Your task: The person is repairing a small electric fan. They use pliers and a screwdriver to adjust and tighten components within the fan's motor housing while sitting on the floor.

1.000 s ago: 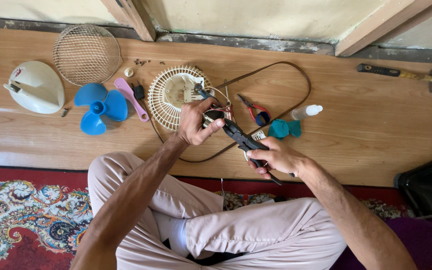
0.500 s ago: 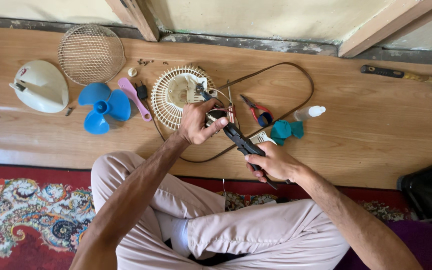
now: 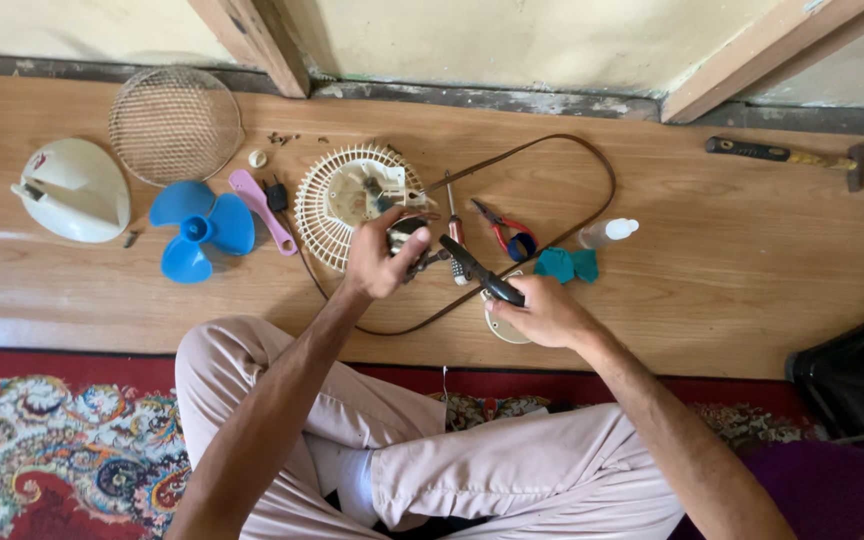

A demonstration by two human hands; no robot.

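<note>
Left hand [image 3: 377,262] hides motor part; right hand [image 3: 542,312] grips black tool [image 3: 480,272].

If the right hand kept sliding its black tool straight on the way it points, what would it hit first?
The right hand aims its black tool up-left. It would probably first meet the small metal part pinched in the left hand, then the white fan grille behind; depth is unclear.

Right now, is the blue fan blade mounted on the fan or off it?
Off: the blue fan blade lies alone on the wooden floor, left of the white rear grille.
</note>
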